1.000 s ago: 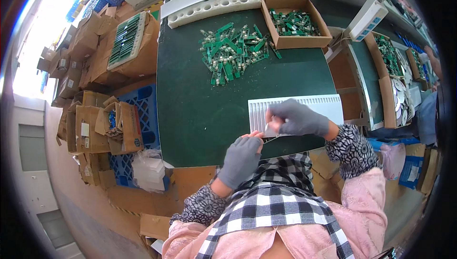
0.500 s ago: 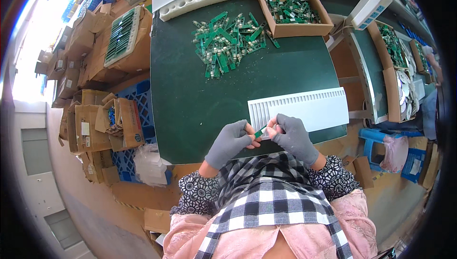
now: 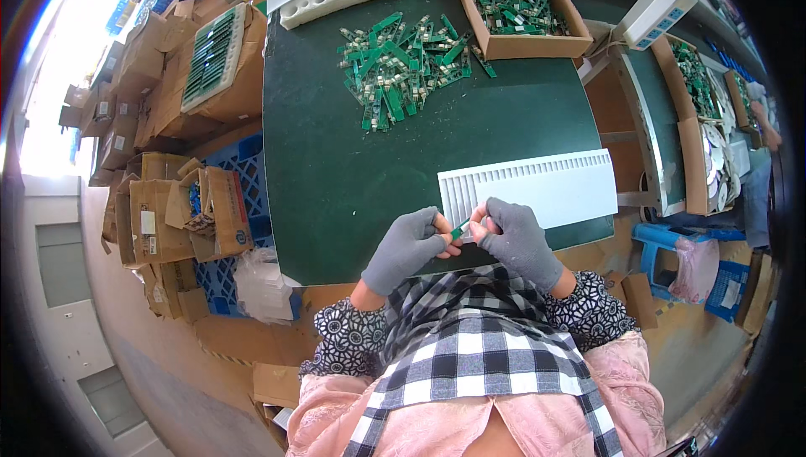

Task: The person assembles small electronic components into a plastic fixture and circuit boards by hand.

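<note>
My left hand [image 3: 407, 243] pinches a small green circuit board [image 3: 457, 234] over the table's [image 3: 336, 239] near edge; my right hand [image 3: 519, 241] has its fingertips bunched at the board's other end, can't tell if closed on it. White ridged panel [image 3: 562, 193] just beyond, toward the near right corner. Loose board heap [image 3: 403, 71] nearer the far edge, open carton [image 3: 537, 47] of boards by the far right corner. Progress, my read: this board's mid-handling, heap seems left to do; can't tell whether the carton's boards are done or waiting.
</note>
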`<action>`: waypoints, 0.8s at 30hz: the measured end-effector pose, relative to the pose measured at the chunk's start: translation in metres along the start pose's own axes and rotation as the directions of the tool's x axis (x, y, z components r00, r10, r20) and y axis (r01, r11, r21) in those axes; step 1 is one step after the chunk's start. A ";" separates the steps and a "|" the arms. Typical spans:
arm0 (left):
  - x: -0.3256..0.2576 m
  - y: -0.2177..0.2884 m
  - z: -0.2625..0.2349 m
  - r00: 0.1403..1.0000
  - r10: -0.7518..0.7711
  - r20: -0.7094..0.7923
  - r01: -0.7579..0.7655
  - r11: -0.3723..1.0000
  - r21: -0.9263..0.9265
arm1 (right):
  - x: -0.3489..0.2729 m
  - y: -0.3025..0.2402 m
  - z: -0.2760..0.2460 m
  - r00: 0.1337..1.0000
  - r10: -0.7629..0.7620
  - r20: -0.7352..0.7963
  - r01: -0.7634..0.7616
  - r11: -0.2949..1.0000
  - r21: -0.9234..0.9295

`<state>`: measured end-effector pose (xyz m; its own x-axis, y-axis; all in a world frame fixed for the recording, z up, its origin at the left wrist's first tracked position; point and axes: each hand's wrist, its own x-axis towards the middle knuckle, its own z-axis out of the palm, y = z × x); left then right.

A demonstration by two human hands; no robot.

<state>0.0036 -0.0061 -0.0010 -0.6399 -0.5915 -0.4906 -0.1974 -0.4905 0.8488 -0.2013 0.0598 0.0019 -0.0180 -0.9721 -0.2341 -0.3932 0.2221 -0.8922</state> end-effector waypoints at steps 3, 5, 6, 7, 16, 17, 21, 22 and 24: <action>-0.004 0.002 0.001 1.000 0.017 -0.005 -0.017 1.000 0.001 | -0.004 -0.005 -0.001 0.999 -0.034 -0.019 0.034 0.999 -0.010; -0.002 0.001 -0.001 1.000 0.016 -0.005 -0.016 1.000 -0.011 | -0.001 -0.004 0.000 0.999 -0.033 -0.016 0.033 0.999 -0.009; -0.001 0.002 -0.001 1.000 0.014 -0.007 -0.014 1.000 -0.011 | 0.001 -0.003 0.000 0.999 -0.035 -0.014 0.035 0.999 -0.009; 0.000 0.003 -0.001 1.000 0.010 -0.008 -0.010 1.000 -0.012 | 0.002 -0.001 0.000 0.999 -0.032 -0.015 0.032 0.999 -0.009; -0.003 0.007 -0.003 0.998 0.065 -0.004 -0.065 0.998 0.004 | 0.005 -0.013 -0.006 0.982 -0.109 -0.155 0.107 0.994 -0.023; -0.001 0.004 -0.004 0.996 0.087 0.016 -0.086 0.996 -0.013 | 0.007 -0.009 -0.012 0.986 -0.080 -0.148 0.076 0.997 -0.033; 0.002 0.001 -0.001 0.989 0.109 0.101 -0.108 0.994 -0.010 | 0.014 -0.010 -0.036 0.981 0.090 0.170 -0.131 0.959 0.251; 0.006 0.011 -0.002 0.990 0.094 0.107 -0.100 0.993 0.059 | 0.020 -0.007 -0.046 0.996 0.021 0.092 -0.043 0.968 0.249; 0.018 0.029 -0.006 0.977 0.211 0.018 -0.210 0.952 0.223 | 0.041 -0.023 -0.077 0.990 -0.065 -0.122 0.115 0.879 0.462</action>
<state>-0.0094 -0.0350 0.0134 -0.6801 -0.6705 -0.2965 -0.2192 -0.2000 0.9550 -0.2636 0.0090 0.0427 -0.1041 -0.9865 -0.1263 0.0771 0.1186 -0.9899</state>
